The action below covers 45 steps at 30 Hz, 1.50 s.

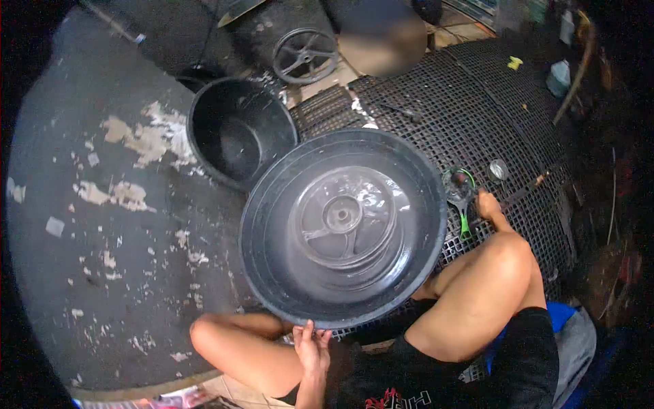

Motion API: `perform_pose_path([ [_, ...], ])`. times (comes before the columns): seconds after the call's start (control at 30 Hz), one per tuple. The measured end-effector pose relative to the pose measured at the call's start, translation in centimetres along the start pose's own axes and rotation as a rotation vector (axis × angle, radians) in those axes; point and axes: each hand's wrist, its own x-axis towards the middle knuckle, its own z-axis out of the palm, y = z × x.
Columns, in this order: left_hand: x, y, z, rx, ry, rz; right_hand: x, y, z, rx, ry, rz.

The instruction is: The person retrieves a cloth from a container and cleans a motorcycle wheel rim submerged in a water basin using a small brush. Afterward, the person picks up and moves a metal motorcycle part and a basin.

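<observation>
A large dark round basin [261, 276] stands between the person's legs. It holds grey liquid, with a spoked metal wheel [343, 217] lying partly under it. My left hand [311, 349] rests at the basin's near rim, its fingertips touching the edge. Over on the right, my right hand [487, 206] is beyond the raised knee, closed, and what it grips is too small to make out. Just left of that hand, a green-handled strainer or brush-like tool [464, 221] lies on the black grating.
A second dark tub [262, 129] stands behind the basin at the left. Another spoked wheel [306, 56] lies at the top. A small round tin [499, 170] and a yellow scrap [515, 63] are on the black grating [449, 95]. Stained dark floor [157, 238] stretches left.
</observation>
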Motion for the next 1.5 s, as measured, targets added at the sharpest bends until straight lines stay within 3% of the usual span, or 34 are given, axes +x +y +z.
perform_pose_path([
  [0.07, 0.1, -0.2, 0.3, -0.036, -0.003, 0.007, 2.0, 1.4, -1.0, -0.023, -0.004, -0.035],
  [0.13, 0.4, -0.2, -0.1, -0.079, -0.03, -0.005, 0.9, -2.8, -8.0, 0.006, 0.232, -0.191],
  [0.2, 0.0, 0.2, 0.3, -0.095, -0.033, -0.015, 0.7, -7.0, -13.7, -0.089, 0.125, -0.203],
  [0.3, 0.2, 0.2, -0.1, -0.122, -0.081, -0.025, 1.9, -11.5, -18.1, -0.122, 0.157, -0.416],
  [0.33, 0.4, 0.1, -0.3, -0.129, -0.089, -0.029, 0.1, -16.4, -20.7, -0.158, 0.079, -0.345],
  [0.4, 0.7, -0.4, -1.0, -0.14, -0.106, -0.044, 0.5, -21.1, -21.8, -0.343, 0.0, -0.444],
  [0.53, 1.4, -0.6, -1.6, -0.124, -0.141, -0.087, 3.2, -27.0, -16.8, -0.638, 0.003, -0.792],
  [0.6, 1.3, -0.5, -1.4, -0.153, -0.122, -0.106, 3.3, -30.2, -12.8, -0.855, -0.038, -0.801],
  [0.73, 0.6, 0.2, -1.0, -0.229, -0.104, -0.123, 4.0, -33.6, -5.0, -0.96, -0.188, -0.941],
  [0.8, 0.9, 0.0, -1.2, -0.239, -0.109, -0.132, 3.8, -34.8, -2.6, -1.041, -0.148, -1.033],
  [0.97, 1.3, -0.8, -1.4, -0.255, -0.098, -0.132, 4.6, -36.3, 0.7, -1.21, -0.304, -1.034],
  [1.1, 1.3, -0.4, -1.2, -0.234, -0.09, -0.143, 4.3, -36.2, 1.2, -1.256, -0.302, -1.129],
  [1.4, 1.5, -1.0, -1.2, -0.254, -0.07, -0.122, 3.9, -36.7, 0.5, -1.155, -0.414, -1.065],
  [1.5, 1.5, -1.1, -1.1, -0.255, -0.076, -0.124, 3.4, -36.4, 0.3, -1.02, -0.555, -0.992],
])
